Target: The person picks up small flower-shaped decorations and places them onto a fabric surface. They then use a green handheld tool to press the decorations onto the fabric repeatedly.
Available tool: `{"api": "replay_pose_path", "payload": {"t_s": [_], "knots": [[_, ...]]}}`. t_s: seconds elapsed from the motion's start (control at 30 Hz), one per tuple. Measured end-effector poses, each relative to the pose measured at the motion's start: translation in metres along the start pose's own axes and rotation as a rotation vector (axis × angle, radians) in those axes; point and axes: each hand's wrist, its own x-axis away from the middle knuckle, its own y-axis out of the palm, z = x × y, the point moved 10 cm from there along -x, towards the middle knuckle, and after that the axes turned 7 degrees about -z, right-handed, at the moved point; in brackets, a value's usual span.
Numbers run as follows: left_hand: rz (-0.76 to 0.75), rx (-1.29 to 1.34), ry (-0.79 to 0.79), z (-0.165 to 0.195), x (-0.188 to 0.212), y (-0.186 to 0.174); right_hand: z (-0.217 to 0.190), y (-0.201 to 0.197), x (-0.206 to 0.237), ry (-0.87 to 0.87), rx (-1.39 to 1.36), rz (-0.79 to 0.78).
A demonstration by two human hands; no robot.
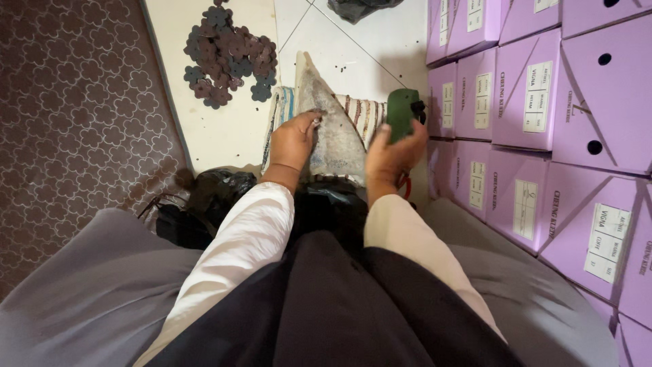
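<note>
Your lap fills the near view, dark cloth (319,299) over grey trousers, with both pale sleeves reaching forward; at far left a brown patterned carpet (75,115) meets the white tiled floor (224,136), where a heap of dark flower-shaped cut-outs (231,54) lies well apart from your hands; nearer, a black plastic bag (217,190) sits beside your left sleeve. Your left hand (293,141) presses its curled fingers on the left edge of the grey speckled pointed piece (333,129), which stands tip-away on a striped cloth (363,112); your right hand (392,155) grips a green tool (402,112) just beside that piece. Stacked lilac boxes (543,102) wall the right. You seem to be steadying the piece for working; next, I judge, bring the tool onto it while the left hand keeps it flat.
</note>
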Motion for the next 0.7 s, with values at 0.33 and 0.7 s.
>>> {"api": "replay_pose_path", "payload": {"t_s": [0.33,0.7], "knots": [[-0.036,-0.018,-0.044,-0.009,-0.002,0.008,0.095,0.020,0.022,0.579,0.318,-0.448],[-0.077,-0.057,-0.042,-0.013,-0.008,0.016,0.073,-0.003,0.002,0.591,0.305,-0.444]]}}
